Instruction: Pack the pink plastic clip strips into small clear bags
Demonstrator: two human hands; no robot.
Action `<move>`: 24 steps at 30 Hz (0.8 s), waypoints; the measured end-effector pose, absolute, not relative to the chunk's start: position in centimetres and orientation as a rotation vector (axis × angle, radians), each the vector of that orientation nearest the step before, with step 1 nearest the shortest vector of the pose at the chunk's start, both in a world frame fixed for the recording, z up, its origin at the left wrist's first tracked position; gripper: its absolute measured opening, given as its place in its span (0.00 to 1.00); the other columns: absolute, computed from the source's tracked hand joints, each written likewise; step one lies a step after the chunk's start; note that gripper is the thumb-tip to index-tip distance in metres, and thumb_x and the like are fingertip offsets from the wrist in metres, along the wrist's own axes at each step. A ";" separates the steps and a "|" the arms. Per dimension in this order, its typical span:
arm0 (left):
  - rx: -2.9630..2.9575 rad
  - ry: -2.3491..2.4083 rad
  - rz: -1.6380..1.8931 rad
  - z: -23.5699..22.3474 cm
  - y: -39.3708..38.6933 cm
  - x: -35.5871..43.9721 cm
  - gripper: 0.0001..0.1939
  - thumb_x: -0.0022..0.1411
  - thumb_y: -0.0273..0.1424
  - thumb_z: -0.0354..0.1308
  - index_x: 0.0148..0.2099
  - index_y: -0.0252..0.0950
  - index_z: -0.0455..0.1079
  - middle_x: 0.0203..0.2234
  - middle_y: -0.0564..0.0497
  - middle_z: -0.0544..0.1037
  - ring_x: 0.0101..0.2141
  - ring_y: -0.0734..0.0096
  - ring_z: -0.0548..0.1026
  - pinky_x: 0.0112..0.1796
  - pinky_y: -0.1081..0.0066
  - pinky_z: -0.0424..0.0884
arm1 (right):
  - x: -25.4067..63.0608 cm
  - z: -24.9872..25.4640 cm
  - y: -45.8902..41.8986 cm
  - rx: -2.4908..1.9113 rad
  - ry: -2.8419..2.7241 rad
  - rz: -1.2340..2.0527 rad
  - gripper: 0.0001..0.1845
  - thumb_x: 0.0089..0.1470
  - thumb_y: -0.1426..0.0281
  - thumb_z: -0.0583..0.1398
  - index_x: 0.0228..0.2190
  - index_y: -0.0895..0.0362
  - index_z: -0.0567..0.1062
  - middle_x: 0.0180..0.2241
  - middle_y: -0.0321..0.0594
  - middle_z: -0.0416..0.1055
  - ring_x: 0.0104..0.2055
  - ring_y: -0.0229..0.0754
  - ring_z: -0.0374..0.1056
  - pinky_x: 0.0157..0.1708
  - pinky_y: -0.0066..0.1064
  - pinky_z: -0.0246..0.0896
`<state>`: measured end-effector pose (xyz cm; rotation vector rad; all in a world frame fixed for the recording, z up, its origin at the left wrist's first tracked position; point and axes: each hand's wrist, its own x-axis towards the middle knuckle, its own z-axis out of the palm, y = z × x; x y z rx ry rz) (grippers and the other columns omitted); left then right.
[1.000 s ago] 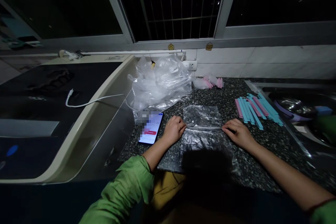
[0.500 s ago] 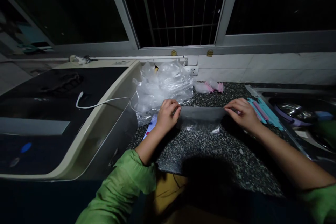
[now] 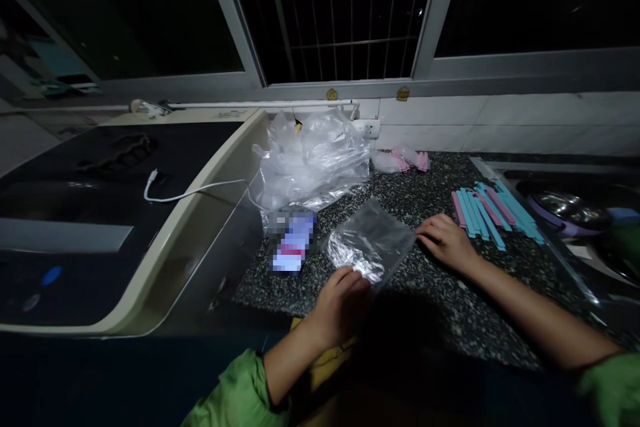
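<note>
Between my two hands a clear plastic bag (image 3: 373,237) is held slanted just over the speckled dark countertop (image 3: 320,297). My left hand (image 3: 345,297) is closed on its near edge, and the fingertips there are partly hidden. At the right corner of the bag, my right hand (image 3: 445,240) pinches the plastic between thumb and fingers. Blue and pink flat strips (image 3: 483,213) lie in a loose pile just beyond my right hand. A lit phone (image 3: 294,243), its screen blurred out, lies left of the bag.
A heap of clear plastic bags (image 3: 315,160) sits against the wall. Small bags with pink pieces (image 3: 403,160) lie beside it. On the left stands a dark-topped washing machine (image 3: 125,213) with a white cable (image 3: 200,192). A sink with a metal bowl (image 3: 563,203) is at the right.
The bag has turned from a level strip to a slant. My left hand has moved nearer and to the right, uncovering the phone. My right hand has shifted slightly left and down, showing more strips.
</note>
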<state>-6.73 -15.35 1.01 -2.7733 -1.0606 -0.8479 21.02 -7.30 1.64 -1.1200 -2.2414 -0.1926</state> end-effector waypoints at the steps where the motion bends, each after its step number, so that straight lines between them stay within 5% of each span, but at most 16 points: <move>1: -2.803 -1.054 -0.726 0.5 -15.6 -6.3 0.08 0.59 0.26 0.49 0.29 0.38 0.67 0.27 0.52 0.73 0.31 0.73 0.68 0.42 0.67 0.65 | 20.8 1.2 -7.0 -1.117 -2.261 -0.199 0.08 0.54 0.70 0.55 0.28 0.54 0.75 0.28 0.41 0.71 0.33 0.42 0.63 0.31 0.34 0.62; 5: -2.799 -1.045 -0.459 -0.8 -16.4 -4.7 0.06 0.56 0.24 0.52 0.27 0.37 0.66 0.24 0.51 0.71 0.32 0.69 0.67 0.40 0.66 0.65 | 19.6 0.1 -5.7 -1.088 -2.338 -0.220 0.09 0.54 0.71 0.54 0.28 0.55 0.75 0.28 0.42 0.71 0.33 0.42 0.62 0.32 0.33 0.61; 18: -2.784 -1.086 -0.635 -1.1 -15.9 -2.5 0.06 0.61 0.28 0.48 0.32 0.36 0.64 0.28 0.48 0.70 0.32 0.66 0.67 0.33 0.65 0.63 | 19.5 1.2 -10.5 -0.869 -2.507 -0.375 0.10 0.54 0.70 0.56 0.38 0.55 0.73 0.31 0.42 0.70 0.35 0.41 0.62 0.34 0.33 0.58; 24: -2.829 -1.113 -0.651 -0.3 -15.4 -1.4 0.09 0.63 0.32 0.45 0.40 0.35 0.65 0.29 0.49 0.70 0.32 0.67 0.67 0.35 0.65 0.63 | 17.6 0.7 -11.9 -0.716 -2.479 -0.391 0.08 0.54 0.72 0.54 0.32 0.54 0.74 0.25 0.39 0.70 0.31 0.39 0.60 0.30 0.31 0.55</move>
